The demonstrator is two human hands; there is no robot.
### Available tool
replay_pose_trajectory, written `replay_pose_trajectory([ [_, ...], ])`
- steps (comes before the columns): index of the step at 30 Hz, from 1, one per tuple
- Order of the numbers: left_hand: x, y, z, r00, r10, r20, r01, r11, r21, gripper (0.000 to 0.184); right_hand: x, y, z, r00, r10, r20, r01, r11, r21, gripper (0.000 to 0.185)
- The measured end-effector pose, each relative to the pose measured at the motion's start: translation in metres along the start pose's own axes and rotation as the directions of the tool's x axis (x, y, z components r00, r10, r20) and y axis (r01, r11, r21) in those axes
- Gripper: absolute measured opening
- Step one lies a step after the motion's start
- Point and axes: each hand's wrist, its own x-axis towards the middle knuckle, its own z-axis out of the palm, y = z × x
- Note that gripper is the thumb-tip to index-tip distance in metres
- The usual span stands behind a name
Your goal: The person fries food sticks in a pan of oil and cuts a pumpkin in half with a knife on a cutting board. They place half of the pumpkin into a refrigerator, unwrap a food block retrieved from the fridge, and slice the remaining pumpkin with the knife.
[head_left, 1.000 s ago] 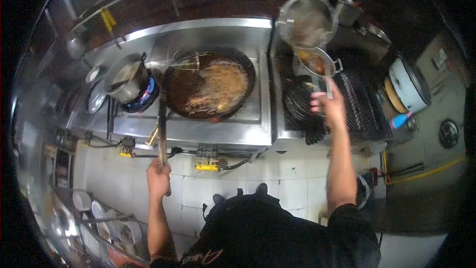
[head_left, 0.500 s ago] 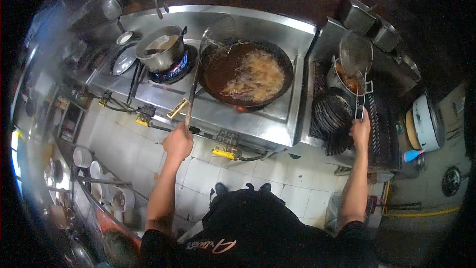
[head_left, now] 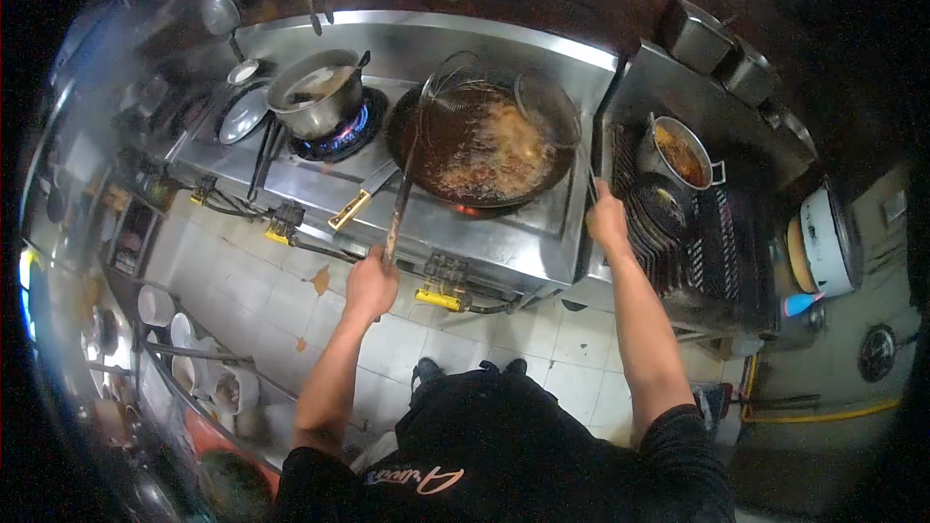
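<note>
My left hand [head_left: 372, 283] is closed round the long handle of a wire skimmer [head_left: 450, 97], whose head lies over the left part of a large wok [head_left: 426, 179]. Dark oil in the wok bubbles round a mass of frying food [head_left: 504, 157]. My right hand [head_left: 607, 220] grips the handle of a round mesh strainer [head_left: 548, 108], held over the wok's right side. To the right, a pot with reddish-brown contents [head_left: 681, 152] stands on the grill.
A pot [head_left: 315, 111] sits over a blue flame at the left, beside a lid [head_left: 245, 116]. A knife [head_left: 350, 210] lies at the stove's front edge. Dark pans [head_left: 659, 213] rest on the grill. Bowls [head_left: 232, 389] stand at lower left.
My right hand has moved the strainer left, from above the grill pot to the wok. My left hand and the skimmer have shifted slightly right.
</note>
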Motion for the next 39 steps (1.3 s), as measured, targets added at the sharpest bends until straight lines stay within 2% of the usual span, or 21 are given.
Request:
replay_pose_trajectory([
  [3,0.002,-0.026,0.015,0.997,0.058,-0.057,-0.061,0.997,-0.049,0.027,0.008,0.006,0.035,0.983,-0.171,-0.072,0.169,0.985,-0.033,0.055],
  [4,-0.001,-0.030,0.016,0.998,0.039,-0.054,-0.043,0.996,-0.084,0.027,0.005,-0.001,0.034,0.999,-0.047,0.020,0.044,0.990,0.133,0.055],
  [6,-0.007,-0.035,0.013,0.999,-0.002,-0.047,-0.006,0.988,-0.153,0.026,-0.002,-0.018,0.031,0.954,0.152,0.259,-0.249,0.882,0.400,0.053],
  [10,-0.016,-0.037,0.009,0.998,-0.033,-0.056,0.023,0.985,-0.171,0.031,-0.017,-0.020,0.019,0.936,0.105,0.337,-0.295,0.757,0.583,0.056],
  [11,-0.017,-0.036,0.008,0.998,-0.046,-0.054,0.035,0.983,-0.181,0.032,-0.017,-0.018,0.016,0.920,0.112,0.375,-0.340,0.704,0.623,0.064],
  [14,-0.015,-0.040,0.012,0.997,-0.048,-0.055,0.037,0.981,-0.192,0.036,-0.012,-0.005,0.017,0.924,0.076,0.374,-0.316,0.701,0.639,0.055],
  [17,-0.014,-0.042,0.015,0.997,-0.033,-0.075,0.019,0.983,-0.185,0.037,-0.009,-0.009,0.001,0.961,0.072,0.267,-0.209,0.822,0.530,0.053],
  [20,-0.016,-0.038,0.014,0.995,-0.037,-0.093,0.019,0.983,-0.182,0.037,0.021,0.020,0.018,0.994,-0.103,-0.021,0.105,0.968,0.226,0.051],
  [21,-0.017,-0.037,0.013,0.995,-0.040,-0.096,0.022,0.983,-0.182,0.037,0.023,0.016,0.015,0.971,-0.210,-0.117,0.213,0.977,0.014,0.050],
  [24,-0.017,-0.035,0.013,0.997,-0.059,-0.053,0.047,0.977,-0.209,0.036,0.050,0.030,0.038,0.946,-0.277,-0.166,0.250,0.954,-0.167,0.049],
  [27,-0.020,-0.037,0.014,0.996,-0.024,-0.081,0.008,0.981,-0.191,0.036,0.069,0.034,0.061,0.995,-0.097,0.031,0.099,0.993,-0.062,0.049],
  [28,-0.021,-0.036,0.014,0.995,-0.028,-0.093,0.009,0.981,-0.193,0.036,0.060,0.014,0.049,0.994,-0.014,0.105,0.009,0.999,0.048,0.048],
  [30,-0.026,-0.034,0.013,0.992,-0.040,-0.116,0.016,0.980,-0.199,0.036,0.040,-0.024,0.029,0.953,0.121,0.278,-0.190,0.953,0.238,0.048],
  [31,-0.027,-0.035,0.014,0.992,-0.046,-0.121,0.021,0.980,-0.199,0.036,0.046,-0.018,0.039,0.911,0.184,0.368,-0.292,0.919,0.265,0.047],
  [34,-0.029,-0.038,0.015,0.989,-0.066,-0.135,0.036,0.977,-0.212,0.037,0.042,-0.005,0.050,0.792,0.115,0.600,-0.521,0.638,0.566,0.046],
  [37,-0.031,-0.040,0.014,0.988,-0.083,-0.130,0.051,0.971,-0.235,0.036,0.025,-0.005,0.034,0.739,0.093,0.667,-0.601,0.540,0.590,0.044],
  [39,-0.034,-0.039,0.011,0.988,-0.093,-0.123,0.061,0.968,-0.243,0.034,0.013,-0.002,0.025,0.753,0.067,0.655,-0.581,0.535,0.613,0.044],
])
